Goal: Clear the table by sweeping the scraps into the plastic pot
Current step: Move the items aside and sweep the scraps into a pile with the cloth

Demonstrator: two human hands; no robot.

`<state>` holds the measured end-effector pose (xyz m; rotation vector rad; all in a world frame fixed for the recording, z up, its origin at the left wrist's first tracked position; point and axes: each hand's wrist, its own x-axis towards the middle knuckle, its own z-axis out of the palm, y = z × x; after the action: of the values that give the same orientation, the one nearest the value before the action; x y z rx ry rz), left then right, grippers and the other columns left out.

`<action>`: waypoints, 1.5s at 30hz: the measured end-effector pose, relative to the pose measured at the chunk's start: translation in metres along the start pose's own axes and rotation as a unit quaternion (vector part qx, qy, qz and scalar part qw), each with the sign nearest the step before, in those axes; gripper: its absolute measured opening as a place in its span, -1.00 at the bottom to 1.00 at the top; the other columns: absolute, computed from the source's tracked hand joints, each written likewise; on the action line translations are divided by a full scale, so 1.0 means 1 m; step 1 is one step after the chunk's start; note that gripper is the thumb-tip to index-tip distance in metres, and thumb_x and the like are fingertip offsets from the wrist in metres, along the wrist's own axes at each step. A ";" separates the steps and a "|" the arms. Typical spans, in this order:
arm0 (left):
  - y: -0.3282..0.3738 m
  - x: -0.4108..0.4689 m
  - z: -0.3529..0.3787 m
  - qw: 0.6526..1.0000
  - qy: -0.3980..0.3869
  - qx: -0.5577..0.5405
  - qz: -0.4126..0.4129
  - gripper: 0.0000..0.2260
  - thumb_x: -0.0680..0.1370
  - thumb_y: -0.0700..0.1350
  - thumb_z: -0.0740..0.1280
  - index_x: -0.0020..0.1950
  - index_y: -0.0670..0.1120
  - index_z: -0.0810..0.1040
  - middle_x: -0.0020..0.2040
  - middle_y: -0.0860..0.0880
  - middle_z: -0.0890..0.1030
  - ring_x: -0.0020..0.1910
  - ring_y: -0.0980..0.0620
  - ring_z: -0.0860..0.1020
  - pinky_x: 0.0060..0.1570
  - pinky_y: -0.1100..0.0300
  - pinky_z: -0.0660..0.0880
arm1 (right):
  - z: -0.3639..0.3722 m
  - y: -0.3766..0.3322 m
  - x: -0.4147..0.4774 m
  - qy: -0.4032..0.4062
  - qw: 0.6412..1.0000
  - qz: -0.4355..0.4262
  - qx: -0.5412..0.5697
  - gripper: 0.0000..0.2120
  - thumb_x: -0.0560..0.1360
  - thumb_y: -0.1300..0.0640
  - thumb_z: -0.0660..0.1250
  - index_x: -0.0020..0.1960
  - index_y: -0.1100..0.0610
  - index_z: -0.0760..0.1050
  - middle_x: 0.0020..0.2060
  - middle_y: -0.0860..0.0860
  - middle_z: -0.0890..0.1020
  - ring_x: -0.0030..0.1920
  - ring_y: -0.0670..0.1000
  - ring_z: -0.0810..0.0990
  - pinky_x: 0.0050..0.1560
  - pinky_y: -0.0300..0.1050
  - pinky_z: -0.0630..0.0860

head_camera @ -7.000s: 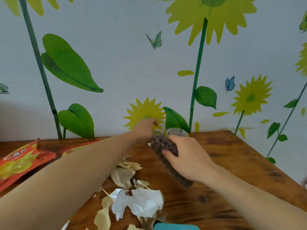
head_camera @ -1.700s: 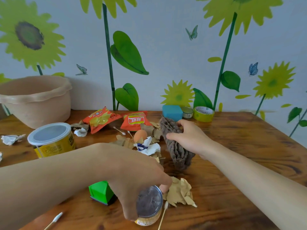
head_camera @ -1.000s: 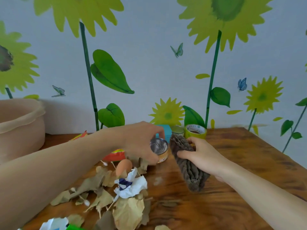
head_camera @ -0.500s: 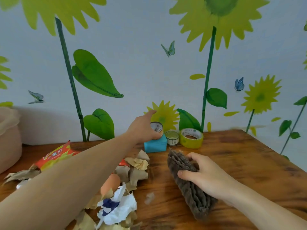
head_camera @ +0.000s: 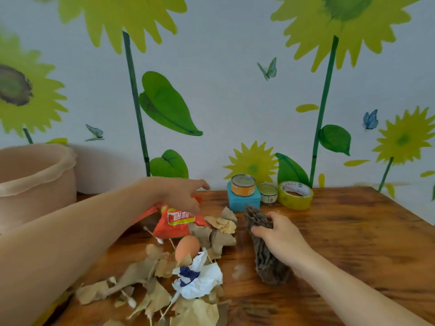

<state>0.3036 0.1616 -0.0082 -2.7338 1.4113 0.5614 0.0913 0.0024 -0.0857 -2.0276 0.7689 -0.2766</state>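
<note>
A heap of scraps (head_camera: pixel 164 274) lies on the wooden table (head_camera: pixel 353 243): dry leaves, a crumpled white paper (head_camera: pixel 200 278), an eggshell (head_camera: pixel 187 247), cotton swabs and a red snack wrapper (head_camera: pixel 176 220). The beige plastic pot (head_camera: pixel 35 182) stands at the far left. My right hand (head_camera: pixel 280 236) grips a brown folded cloth (head_camera: pixel 266 255) that rests on the table just right of the heap. My left hand (head_camera: pixel 181 194) hovers over the red wrapper with fingers apart, holding nothing.
By the wall stands a blue box (head_camera: pixel 243 202) with an orange tin (head_camera: pixel 243 185) on top. Beside it are a small can (head_camera: pixel 268 193) and a roll of yellow tape (head_camera: pixel 295 195). The table's right edge runs diagonally at the far right.
My left hand has let go of the orange tin on the blue box and drawn back left over the red wrapper. My right hand still holds the cloth down.
</note>
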 end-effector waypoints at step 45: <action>-0.008 0.033 0.006 0.935 0.316 0.160 0.019 -0.14 0.39 0.33 0.45 0.56 0.16 0.11 0.34 0.02 0.55 0.29 -0.10 0.49 0.24 -0.09 0.48 | 0.026 -0.023 -0.005 -0.037 0.993 -0.089 0.074 -0.88 0.61 -0.06 0.36 0.14 -0.14 0.50 0.08 -0.14 0.61 0.07 -0.12 0.60 0.12 -0.06 0.55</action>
<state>0.3261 0.1414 -0.0252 -2.7156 1.4737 -0.5675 0.1091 0.0318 -0.0805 -1.9564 0.5078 -0.3486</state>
